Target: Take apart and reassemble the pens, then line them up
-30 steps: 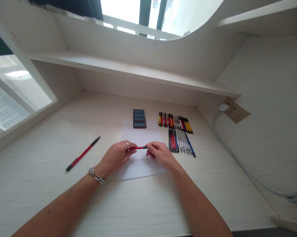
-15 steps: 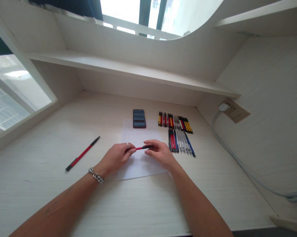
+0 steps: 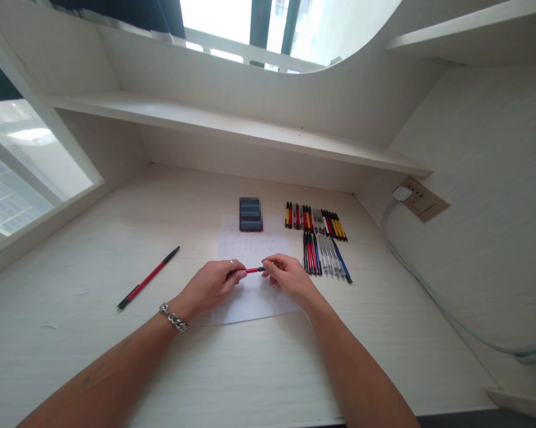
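Observation:
Both hands hold one red pen [image 3: 252, 270] level over a white sheet of paper [image 3: 250, 279] in the middle of the desk. My left hand [image 3: 209, 285], with a ring and a chain bracelet, is closed round the pen's left end. My right hand [image 3: 288, 276] pinches the pen's black right end between thumb and fingers. Only a short red stretch of the pen shows between the hands.
A second red and black pen [image 3: 148, 277] lies alone at the left. Two rows of several pens [image 3: 323, 241] lie to the right of the paper. A dark phone [image 3: 250, 214] rests on the paper's far edge. A wall socket with a cable [image 3: 417, 199] is at the right.
My right hand's fingers have shifted on the pen's black end, first covering more of it, now pinching its tip. The pen sits a little lower. My left hand has barely moved.

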{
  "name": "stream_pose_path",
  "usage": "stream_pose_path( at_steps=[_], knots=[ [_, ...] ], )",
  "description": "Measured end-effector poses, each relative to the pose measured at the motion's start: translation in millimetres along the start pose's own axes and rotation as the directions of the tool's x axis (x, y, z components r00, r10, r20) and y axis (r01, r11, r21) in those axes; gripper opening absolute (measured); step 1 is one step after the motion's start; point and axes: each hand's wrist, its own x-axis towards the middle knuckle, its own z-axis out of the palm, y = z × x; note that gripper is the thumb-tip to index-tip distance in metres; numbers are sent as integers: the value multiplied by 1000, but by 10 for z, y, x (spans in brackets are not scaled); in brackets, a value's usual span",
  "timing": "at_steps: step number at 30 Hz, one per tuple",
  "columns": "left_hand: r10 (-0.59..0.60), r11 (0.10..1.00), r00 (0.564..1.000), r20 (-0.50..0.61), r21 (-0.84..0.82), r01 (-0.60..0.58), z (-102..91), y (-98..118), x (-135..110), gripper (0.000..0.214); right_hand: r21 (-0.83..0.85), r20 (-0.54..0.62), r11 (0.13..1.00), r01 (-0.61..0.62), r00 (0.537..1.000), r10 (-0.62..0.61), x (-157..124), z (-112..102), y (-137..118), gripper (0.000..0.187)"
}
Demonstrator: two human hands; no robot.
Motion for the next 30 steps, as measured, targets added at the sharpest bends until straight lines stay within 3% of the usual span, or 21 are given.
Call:
stream_pose_path(
  at_steps=[2,7,12,17,19,22,27,30],
  knots=[
    [0,1000,1000,-4,-1,0,2,2,0,30,-12,19,1000,-23,1000,24,-6,4,-3,35],
    [-23,999,1000,11,36,23,-3,-9,19,36,94,-5,992,84,996,-84,-6,21,-19,22],
    [-23,999,1000,15,27,23,-10,0,16,35,49,0,999,-13,1000,13,0,-4,-13,29],
    [-34,998,999,17,44,33,-10,1,5,34,28,-14,997,71,997,-70,-6,-10,-9,21],
    [-37,999,999,14,41,36,-8,-4,9,35,52,-23,997,56,998,-55,-4,-4,-9,30],
    [-33,999,999,22,34,33,-4,-9,15,36,27,-9,1000,-4,1000,4,-1,1,-11,29],
    [-28,998,999,19,53,27,-3,-5,10,36,35,-10,997,67,998,-67,-18,-1,-41,24],
    [-21,999,1000,13,47,20,-6,-3,8,36,52,0,998,18,1000,-18,-31,4,-63,29]
  ],
)
